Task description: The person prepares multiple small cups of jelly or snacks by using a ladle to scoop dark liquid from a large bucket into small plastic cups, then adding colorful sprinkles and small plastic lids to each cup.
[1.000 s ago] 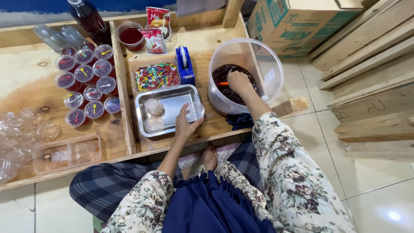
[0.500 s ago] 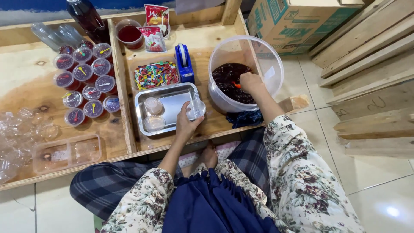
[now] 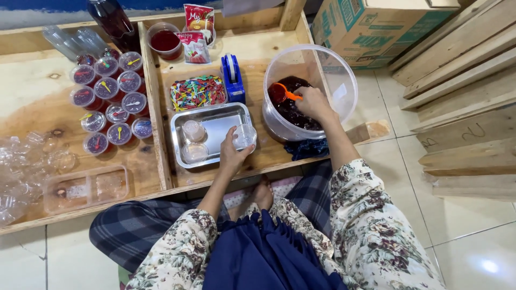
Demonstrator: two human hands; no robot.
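1. Wooden planks form a low surface [image 3: 48, 102] with raised dividers, and pale floor tiles [image 3: 473, 236] lie at 4 o'clock.
2. At the centre sits a steel tray [image 3: 217, 121] holding two small lidded cups [image 3: 193, 130] on its left side.
3. The left hand [image 3: 232, 153] grips a small clear cup [image 3: 245, 136] at the tray's right edge, fingers closed around it.
4. At 1 o'clock from the tray stands a big clear tub [image 3: 333, 80] of dark red jelly.
5. The right hand [image 3: 313, 102] is inside the tub, clamped on the handle of an orange scoop [image 3: 279, 92].
6. Filled cups with little spoons [image 3: 107, 88] stand in rows at 10 o'clock.
7. A pile of coloured spoons [image 3: 198, 91] lies at 12 o'clock from the tray, just beside a blue tape dispenser [image 3: 232, 78].
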